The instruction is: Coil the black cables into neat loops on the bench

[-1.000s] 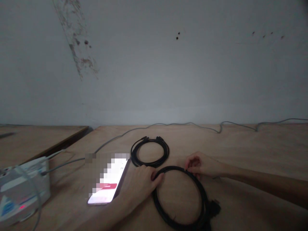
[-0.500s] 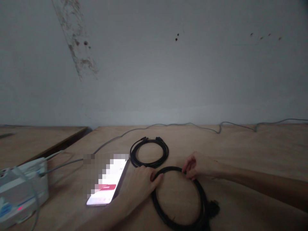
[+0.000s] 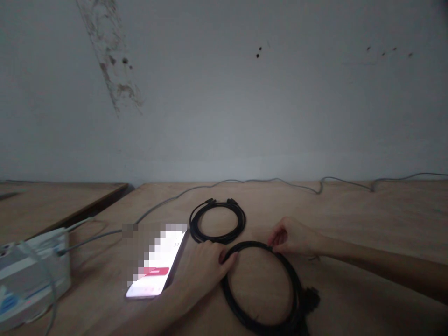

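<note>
A black cable coiled into a ring (image 3: 294, 284) lies on the wooden table in front of me, with a dark, blurred plug-like end (image 3: 311, 298) at its lower right. My left hand (image 3: 206, 263) grips the coil's upper left side between thumb and fingers. At the upper right of the ring, my right hand (image 3: 289, 235) is closed in a pinch on the coil; the exact spot is partly hidden by the fingers. A second, smaller black cable coil (image 3: 241, 224) lies just behind, its connector ends at the top.
A lit phone (image 3: 154, 280) lies left of my left hand. A white power strip (image 3: 35, 280) with plugged-in cords stands at the far left. A thin grey cable (image 3: 196, 188) runs along the table (image 3: 367, 224) near the wall. A dark gap separates two tabletops.
My right hand has shifted slightly and its thumb and fingers have drawn closer together on the coil. My left hand stays in place.
</note>
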Motion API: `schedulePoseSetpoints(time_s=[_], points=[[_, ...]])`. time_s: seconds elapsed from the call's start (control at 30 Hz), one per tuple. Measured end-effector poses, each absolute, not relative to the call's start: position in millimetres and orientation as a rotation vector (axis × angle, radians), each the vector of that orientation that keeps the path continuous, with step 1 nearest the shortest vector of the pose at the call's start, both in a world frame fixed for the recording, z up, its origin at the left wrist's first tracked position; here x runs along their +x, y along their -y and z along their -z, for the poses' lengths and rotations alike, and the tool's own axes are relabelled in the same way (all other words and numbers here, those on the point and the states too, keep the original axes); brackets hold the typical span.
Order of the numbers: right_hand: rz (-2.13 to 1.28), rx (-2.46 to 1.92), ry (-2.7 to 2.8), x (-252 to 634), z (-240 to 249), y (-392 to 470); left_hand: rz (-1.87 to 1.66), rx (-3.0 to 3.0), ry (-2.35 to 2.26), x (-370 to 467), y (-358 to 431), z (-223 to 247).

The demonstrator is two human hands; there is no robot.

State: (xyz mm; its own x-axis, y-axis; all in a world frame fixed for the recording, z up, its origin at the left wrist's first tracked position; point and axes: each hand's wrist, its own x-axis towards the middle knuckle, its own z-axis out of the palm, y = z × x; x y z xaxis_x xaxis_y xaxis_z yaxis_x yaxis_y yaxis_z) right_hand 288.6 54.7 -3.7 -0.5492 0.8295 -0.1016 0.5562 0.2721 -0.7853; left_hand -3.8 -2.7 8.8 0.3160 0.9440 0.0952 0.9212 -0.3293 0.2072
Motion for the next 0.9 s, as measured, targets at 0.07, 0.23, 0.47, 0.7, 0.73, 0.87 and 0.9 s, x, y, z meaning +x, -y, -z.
schedulePoseSetpoints(time_s=[0.07,0.23,0.47,0.7,0.73,0.87,0.9], points=[[-1.094,-1.239,2.278,289,1,-55,-0.294,2.444,-1.738,-4,3,-8],[-0.854,-1.261,2.376,290,0,-54,-0.285,2.43,-1.737,-3,2,-9],[-0.462,-1.12,2.577,289,4,-52,-0.252,2.407,-1.765,-2,3,-10],[-0.242,-0.986,2.642,289,8,-46,-0.277,2.435,-1.769,-4,1,-6],[-0.263,-1.012,2.63,289,9,-45,-0.28,2.437,-1.761,-5,1,-5],[-0.416,-1.135,2.537,290,10,-41,-0.306,2.447,-1.747,-6,1,-4],[-0.458,-1.142,2.515,290,9,-40,-0.314,2.449,-1.751,-6,1,-4]])
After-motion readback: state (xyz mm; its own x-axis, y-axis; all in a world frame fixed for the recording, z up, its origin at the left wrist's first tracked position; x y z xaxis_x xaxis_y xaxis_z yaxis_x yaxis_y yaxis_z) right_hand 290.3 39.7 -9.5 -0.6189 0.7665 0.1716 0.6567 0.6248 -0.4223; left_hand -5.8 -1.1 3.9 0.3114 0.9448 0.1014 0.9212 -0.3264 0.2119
